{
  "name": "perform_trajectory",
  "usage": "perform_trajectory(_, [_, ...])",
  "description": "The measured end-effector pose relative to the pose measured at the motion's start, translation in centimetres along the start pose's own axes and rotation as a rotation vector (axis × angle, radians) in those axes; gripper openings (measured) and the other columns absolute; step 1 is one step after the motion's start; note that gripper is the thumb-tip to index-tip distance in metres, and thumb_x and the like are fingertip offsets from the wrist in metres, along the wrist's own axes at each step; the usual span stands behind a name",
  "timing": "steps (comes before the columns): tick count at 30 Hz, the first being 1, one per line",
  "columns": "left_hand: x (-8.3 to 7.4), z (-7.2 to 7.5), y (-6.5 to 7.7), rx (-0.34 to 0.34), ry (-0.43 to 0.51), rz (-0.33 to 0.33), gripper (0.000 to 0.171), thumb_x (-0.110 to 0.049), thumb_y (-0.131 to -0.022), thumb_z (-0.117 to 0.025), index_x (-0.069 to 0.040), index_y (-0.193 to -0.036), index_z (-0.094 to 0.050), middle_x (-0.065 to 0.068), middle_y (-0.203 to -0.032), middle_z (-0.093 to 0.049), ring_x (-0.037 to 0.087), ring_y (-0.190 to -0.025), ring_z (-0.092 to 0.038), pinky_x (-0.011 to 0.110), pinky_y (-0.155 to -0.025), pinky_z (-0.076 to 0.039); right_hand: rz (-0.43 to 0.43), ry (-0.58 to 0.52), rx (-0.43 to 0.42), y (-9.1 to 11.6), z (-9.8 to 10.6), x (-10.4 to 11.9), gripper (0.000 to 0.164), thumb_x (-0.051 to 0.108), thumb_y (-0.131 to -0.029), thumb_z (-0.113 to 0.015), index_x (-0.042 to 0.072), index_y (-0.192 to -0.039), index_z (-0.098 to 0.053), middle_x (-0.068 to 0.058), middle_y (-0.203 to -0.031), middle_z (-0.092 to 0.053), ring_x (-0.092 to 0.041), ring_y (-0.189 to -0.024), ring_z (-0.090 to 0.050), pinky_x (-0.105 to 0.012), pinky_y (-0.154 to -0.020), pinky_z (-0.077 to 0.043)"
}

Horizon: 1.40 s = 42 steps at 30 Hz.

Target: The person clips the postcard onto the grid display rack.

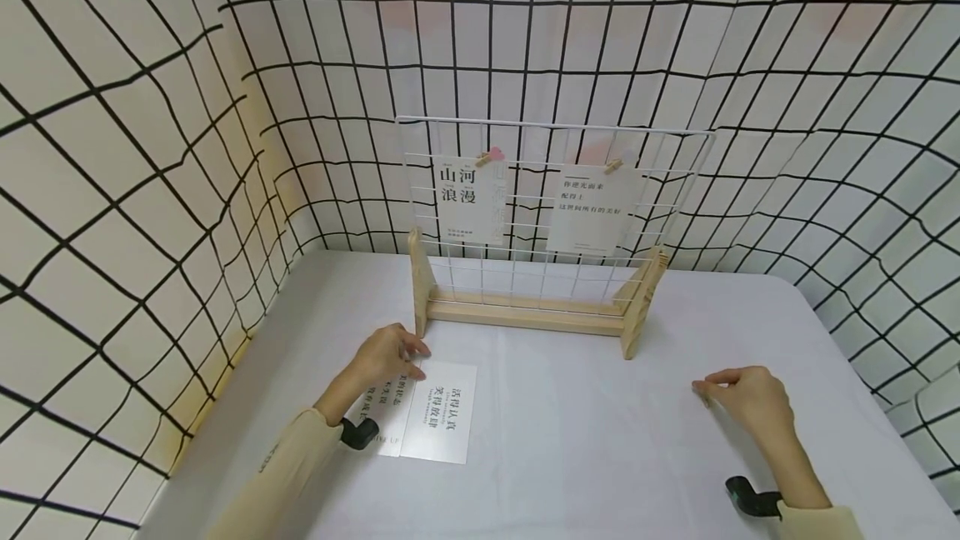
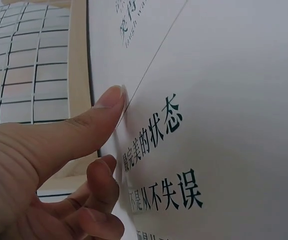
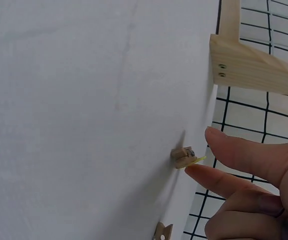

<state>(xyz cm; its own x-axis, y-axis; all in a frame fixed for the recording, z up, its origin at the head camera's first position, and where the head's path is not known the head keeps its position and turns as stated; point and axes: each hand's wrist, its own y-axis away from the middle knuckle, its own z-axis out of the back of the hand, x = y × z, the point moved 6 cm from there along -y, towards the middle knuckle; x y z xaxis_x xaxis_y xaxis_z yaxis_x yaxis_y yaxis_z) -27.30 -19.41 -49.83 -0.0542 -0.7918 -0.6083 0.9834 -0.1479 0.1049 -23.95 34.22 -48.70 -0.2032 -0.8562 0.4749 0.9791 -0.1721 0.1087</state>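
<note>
A printed white card (image 2: 223, 125) lies flat on the table, side by side with a second white card (image 1: 437, 415). My left hand (image 1: 381, 357) is at its far edge: the thumb tip touches near the corner between both cards, and the other fingers bend beside the edge, apart from the thumb. On the right, my right hand (image 1: 753, 402) reaches to a small wooden clothespin (image 3: 184, 157) with a yellowish piece on it. The index fingertip touches or nearly touches this clothespin, while the thumb stands off it. Another wooden clip (image 3: 162, 231) shows partly below.
A white wire grid rack (image 1: 525, 277) on wooden feet (image 1: 643, 307) stands at the back of the table. On it hang a left card (image 1: 468, 211) and a right card (image 1: 588, 219), each with a small clothespin. Black grid netting (image 1: 322, 65) surrounds the white table (image 1: 570, 432).
</note>
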Motion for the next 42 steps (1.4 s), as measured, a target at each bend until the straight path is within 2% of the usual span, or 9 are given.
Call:
perform_trajectory(5, [0.1, 0.1, 0.1, -0.005, -0.002, -0.002, 0.031, -0.006, -0.066, -0.096, -0.014, -0.093, -0.082, 0.005, -0.098, -0.067, 0.017, -0.082, -0.056, 0.028, -0.069, -0.045, -0.027, 0.006, 0.025, -0.1, -0.4, -0.3, 0.041, 0.038, -0.089, -0.077, -0.001, -0.102, -0.079, -0.033, -0.109, -0.071, -0.048, -0.093, -0.067, -0.038, -0.055, -0.049])
perform_trajectory(12, [0.1, 0.0, 0.2, -0.014, 0.008, -0.02, 0.029, -0.003, -0.066, -0.096, -0.012, -0.089, -0.081, 0.005, -0.095, -0.065, 0.017, -0.08, -0.055, 0.028, -0.069, -0.045, -0.053, 0.022, -0.004, -0.1, -0.7, -0.3, 0.037, 0.035, -0.086, -0.079, -0.001, -0.097, -0.08, -0.034, -0.11, -0.071, -0.034, -0.076, -0.068, -0.037, -0.049, -0.048])
perform_trajectory(18, [0.4, -0.3, 0.1, 0.012, 0.02, -0.034, 0.027, -0.006, -0.067, -0.096, -0.011, -0.088, -0.079, 0.005, -0.095, -0.064, 0.016, -0.079, -0.053, 0.027, -0.069, -0.045, -0.061, 0.026, -0.031, 0.1, -0.6, 0.0, 0.031, 0.03, -0.086, -0.08, -0.001, -0.09, -0.079, -0.029, -0.097, -0.075, -0.028, -0.067, -0.066, -0.036, -0.048, -0.045])
perform_trajectory(27, [0.7, -0.4, 0.2, 0.036, -0.001, -0.046, 0.032, -0.012, -0.065, -0.098, -0.014, -0.088, -0.076, 0.002, -0.094, -0.062, 0.015, -0.078, -0.051, 0.027, -0.069, -0.043, -0.04, 0.027, -0.042, 0.2, -0.8, 0.3, 0.025, 0.023, -0.087, -0.078, -0.002, -0.088, -0.079, -0.022, -0.083, -0.075, -0.022, -0.061, -0.058, -0.033, -0.047, -0.044])
perform_trajectory(32, [0.7, -0.5, 0.1, 0.03, -0.013, -0.046, 0.034, -0.012, -0.065, -0.098, -0.013, -0.087, -0.073, 0.002, -0.091, -0.062, 0.015, -0.077, -0.05, 0.026, -0.069, -0.042, -0.04, 0.038, -0.047, 0.2, -0.8, 0.3, 0.029, 0.023, -0.087, -0.072, -0.005, -0.091, -0.077, -0.021, -0.081, -0.073, -0.022, -0.06, -0.056, -0.033, -0.046, -0.044])
perform_trajectory(36, [0.8, -0.4, 0.0, 0.032, 0.009, -0.036, 0.036, -0.012, -0.066, -0.098, -0.012, -0.089, -0.071, 0.001, -0.086, -0.063, 0.015, -0.075, -0.051, 0.025, -0.068, -0.042, -0.049, 0.041, -0.057, 0.3, -0.8, 0.3, 0.035, 0.026, -0.088, -0.068, -0.007, -0.097, -0.075, -0.022, -0.083, -0.073, -0.023, -0.06, -0.055, -0.033, -0.047, -0.043])
perform_trajectory(42, [1.0, -0.2, -0.1, 0.013, 0.12, -0.056, 0.033, -0.008, -0.069, -0.096, -0.01, -0.09, -0.07, 0.0, -0.08, -0.066, 0.014, -0.07, -0.055, 0.023, -0.065, -0.046, -0.023, 0.024, -0.079, 0.4, -0.7, 0.4, 0.034, 0.028, -0.089, -0.069, -0.004, -0.095, -0.076, -0.019, -0.082, -0.074, -0.023, -0.061, -0.057, -0.034, -0.047, -0.042])
